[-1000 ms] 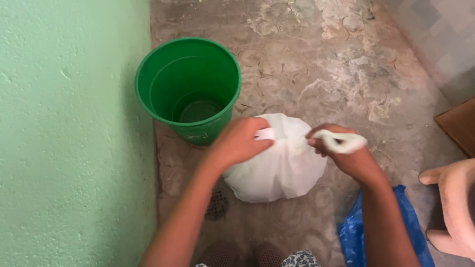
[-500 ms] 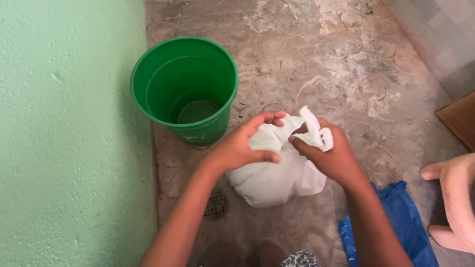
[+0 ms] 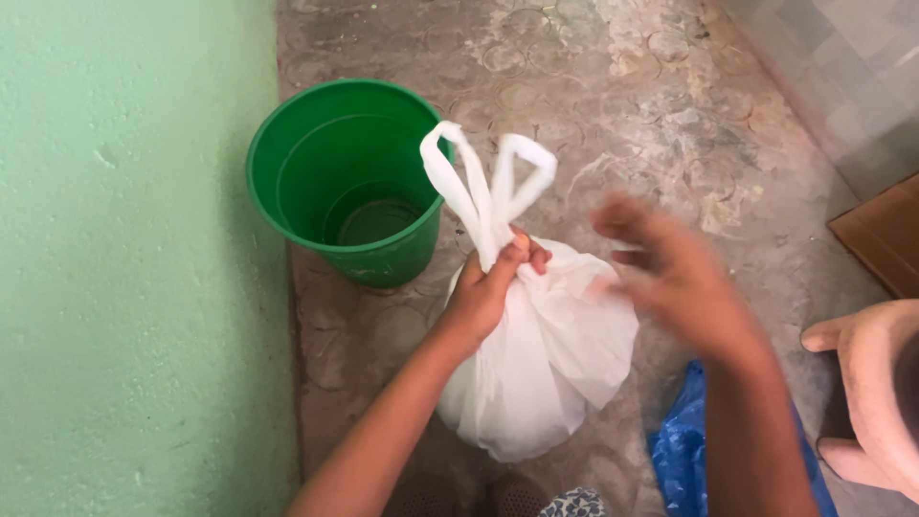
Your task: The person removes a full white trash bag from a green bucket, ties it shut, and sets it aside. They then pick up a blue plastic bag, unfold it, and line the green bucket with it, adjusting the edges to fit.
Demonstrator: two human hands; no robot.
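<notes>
A full white plastic bag point(image 3: 550, 359) hangs in front of me. My left hand point(image 3: 493, 287) is closed around its gathered neck, with the two handle loops point(image 3: 488, 177) sticking up above my fist. Off to the right of the bag, my right hand point(image 3: 675, 278) is blurred with the fingers spread, holding nothing. An empty green bucket point(image 3: 347, 177) stands on the floor just left of the bag's loops.
A pale green wall point(image 3: 134, 268) runs down the left side. The floor point(image 3: 651, 105) is stained grey concrete. A blue plastic bag point(image 3: 684, 460) lies at lower right beside a pink plastic stool point(image 3: 876, 383). A brown board point(image 3: 881, 239) sits at the right edge.
My left hand has gathered the bag's neck and lifted the bag, and the handle loops now stand upright. My right hand has let go of the handle and moved away to the right.
</notes>
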